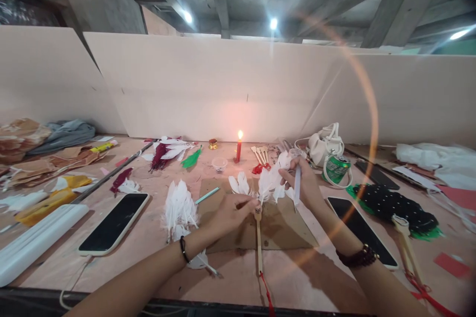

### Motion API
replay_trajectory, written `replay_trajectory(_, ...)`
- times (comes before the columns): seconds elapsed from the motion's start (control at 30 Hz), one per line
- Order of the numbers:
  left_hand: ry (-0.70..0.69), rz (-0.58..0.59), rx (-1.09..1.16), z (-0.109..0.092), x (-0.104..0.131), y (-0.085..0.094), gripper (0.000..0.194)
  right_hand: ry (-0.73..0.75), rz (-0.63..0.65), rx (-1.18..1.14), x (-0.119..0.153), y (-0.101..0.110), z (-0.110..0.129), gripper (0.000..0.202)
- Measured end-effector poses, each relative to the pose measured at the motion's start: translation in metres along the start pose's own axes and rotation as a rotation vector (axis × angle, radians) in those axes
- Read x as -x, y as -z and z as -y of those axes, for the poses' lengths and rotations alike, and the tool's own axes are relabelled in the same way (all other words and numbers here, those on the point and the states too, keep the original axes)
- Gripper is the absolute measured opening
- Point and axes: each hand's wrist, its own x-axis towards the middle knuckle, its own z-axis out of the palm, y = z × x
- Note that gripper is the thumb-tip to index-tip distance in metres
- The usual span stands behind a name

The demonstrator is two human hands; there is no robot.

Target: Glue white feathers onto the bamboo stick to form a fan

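Note:
A wooden fan handle (259,245) with a red cord lies on brown cardboard (293,233), white feathers (268,183) fanning out at its top. My left hand (236,210) has its fingers closed at the top of the handle, where the feathers meet it. At the right of the feathers, my right hand (299,178) is wrapped round a translucent white stick (297,184), its fingertips by a white feather. A pile of white feathers (180,208) lies left of the cardboard. A red candle (238,151) burns behind it.
Phones lie at the left (114,223) and right (360,230). A green can (335,168) stands beside a white bag (324,146). Farther right is a black dotted feather fan (396,208). Several small wooden handles (261,156) lie near the white partition (186,89).

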Motion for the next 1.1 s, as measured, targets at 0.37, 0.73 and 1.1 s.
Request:
replay_trajectory(0.37, 0.221, -0.241, 0.698, 0.004, -0.011, 0.007, 0.055, 0.875, 0.437, 0.471, 0.069, -0.048, 0.046, 0.017)
replay_trajectory(0.73, 0.102, -0.064, 0.547, -0.014, 0.000, 0.004, 0.044, 0.219, 0.257, 0.148, 0.041, -0.034, 0.043, 0.030)
replay_trajectory(1.1, 0.045, 0.137, 0.344, -0.018, 0.004, 0.008, 0.053, 0.258, 0.367, 0.032, 0.039, -0.041, 0.045, 0.026)
